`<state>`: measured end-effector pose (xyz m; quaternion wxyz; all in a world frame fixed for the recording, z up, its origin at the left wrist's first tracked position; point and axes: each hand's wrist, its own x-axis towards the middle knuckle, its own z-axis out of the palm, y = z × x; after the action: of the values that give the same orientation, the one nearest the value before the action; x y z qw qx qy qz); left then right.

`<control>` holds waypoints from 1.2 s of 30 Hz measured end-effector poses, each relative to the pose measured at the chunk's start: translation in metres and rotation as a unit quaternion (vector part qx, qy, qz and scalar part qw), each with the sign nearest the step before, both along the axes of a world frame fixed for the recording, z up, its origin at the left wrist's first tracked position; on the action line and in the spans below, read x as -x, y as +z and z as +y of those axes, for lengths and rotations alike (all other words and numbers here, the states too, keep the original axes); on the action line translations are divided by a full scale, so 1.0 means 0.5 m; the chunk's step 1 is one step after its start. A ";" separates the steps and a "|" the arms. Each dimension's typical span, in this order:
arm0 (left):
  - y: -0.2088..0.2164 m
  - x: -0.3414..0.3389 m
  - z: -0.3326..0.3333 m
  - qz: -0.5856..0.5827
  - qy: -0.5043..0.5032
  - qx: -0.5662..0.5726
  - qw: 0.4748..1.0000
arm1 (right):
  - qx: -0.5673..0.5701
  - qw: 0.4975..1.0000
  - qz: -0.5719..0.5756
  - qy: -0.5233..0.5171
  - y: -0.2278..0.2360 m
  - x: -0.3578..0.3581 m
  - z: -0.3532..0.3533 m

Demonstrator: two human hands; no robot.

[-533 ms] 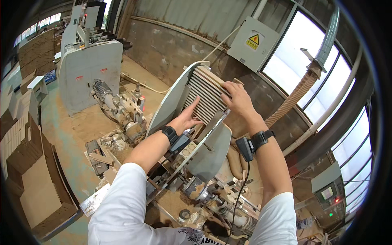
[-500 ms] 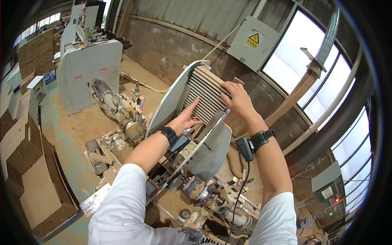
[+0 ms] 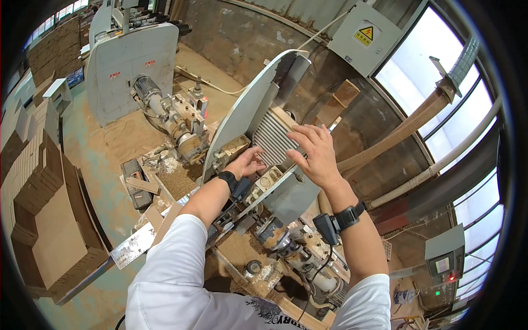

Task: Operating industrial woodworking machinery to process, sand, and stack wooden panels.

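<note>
A stack of thin, pale boards point(image 3: 273, 138) sits edge-on in the machine between an upright grey guard plate point(image 3: 242, 104) and a metal rail. My left hand point(image 3: 246, 163) is at the stack's lower left side, its fingers partly bent and apart; whether they touch the boards I cannot tell. At the upper right edge of the stack is my right hand point(image 3: 316, 153), fingers spread, with the fingertips at or just over the end boards. Neither hand is wrapped round the stack. Each wrist wears a black strap with a small device.
Machine motors and clamps point(image 3: 297, 256) lie below my arms. Another grey-panelled machine point(image 3: 129, 77) stands at the far left. Boards are piled on a pallet point(image 3: 60, 236) at left. A ribbed hose point(image 3: 401, 129) and a control box point(image 3: 446, 256) are on the right.
The stack of boards sits lower and farther in between the plates. My right hand has come down with it and its fingers have spread; my left hand's fingers have drawn in from the stack's face.
</note>
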<state>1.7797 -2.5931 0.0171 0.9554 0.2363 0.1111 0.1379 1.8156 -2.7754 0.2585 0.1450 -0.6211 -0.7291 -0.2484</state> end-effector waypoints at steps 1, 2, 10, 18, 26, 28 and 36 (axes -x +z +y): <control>-0.016 0.000 -0.004 0.022 0.011 0.009 1.000 | -0.002 1.000 0.014 -0.011 -0.001 0.001 0.002; -0.033 0.002 -0.007 0.018 0.015 0.025 0.999 | -0.001 1.000 0.015 -0.010 -0.002 0.002 0.002; -0.132 0.009 -0.014 0.118 0.029 0.050 0.991 | -0.014 1.000 0.018 -0.012 -0.004 -0.001 0.005; -0.225 -0.001 0.000 0.256 0.008 -0.043 0.966 | -0.018 1.000 0.024 0.001 -0.005 -0.011 0.008; -0.111 0.085 -0.015 0.263 0.062 -0.148 0.951 | -0.012 1.000 0.024 -0.014 -0.003 -0.012 0.012; -0.020 0.130 -0.015 0.205 -0.034 -0.224 0.952 | -0.037 0.997 0.061 -0.011 0.000 0.004 0.007; 0.378 0.490 -0.051 0.235 0.112 -0.519 0.814 | 0.007 0.895 0.441 0.067 -0.229 0.260 -0.159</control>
<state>1.5347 -2.6188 0.2059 0.6133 0.7085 0.2701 0.2210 1.6853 -2.8551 0.1439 0.4635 -0.6179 -0.6316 0.0666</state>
